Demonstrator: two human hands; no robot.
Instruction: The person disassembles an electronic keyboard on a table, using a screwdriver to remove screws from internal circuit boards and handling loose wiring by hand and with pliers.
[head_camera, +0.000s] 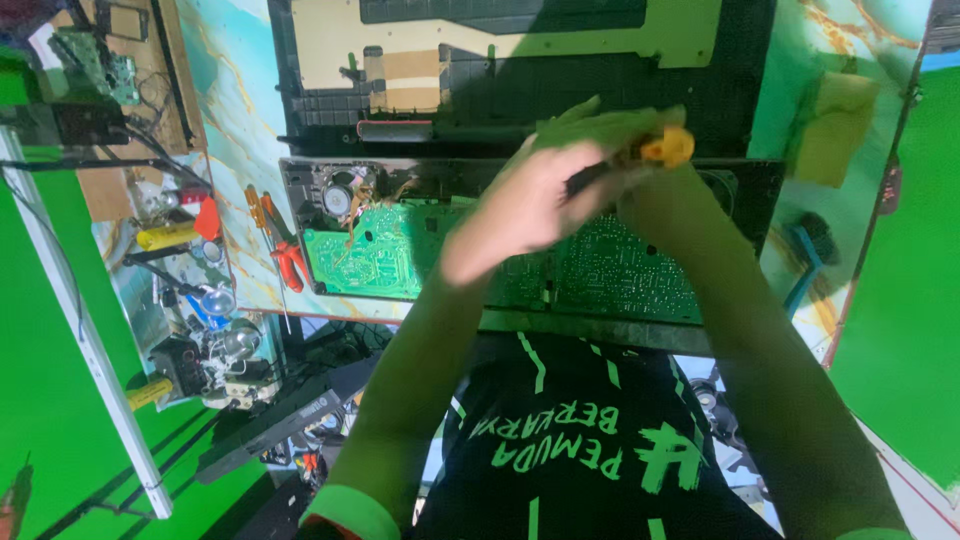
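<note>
Two hands meet above the bench in my feed. My left hand (525, 205) lies across the front, fingers curled loosely over the right one; whether it grips anything I cannot tell. My right hand (640, 165) is wrapped around a tool with a rounded orange handle (668, 148), whose end pokes out just past the knuckles (the shaft is hidden).

Both hands hover over the large green printed circuit board (390, 255), which sits inside an opened black device chassis (300, 185) with a small round speaker (337, 200) at its left corner. Red-handled pliers (288, 262) lie on the marbled teal tabletop (230, 110), just left of the chassis. A yellow sponge (838, 130) rests well off to the right.
</note>
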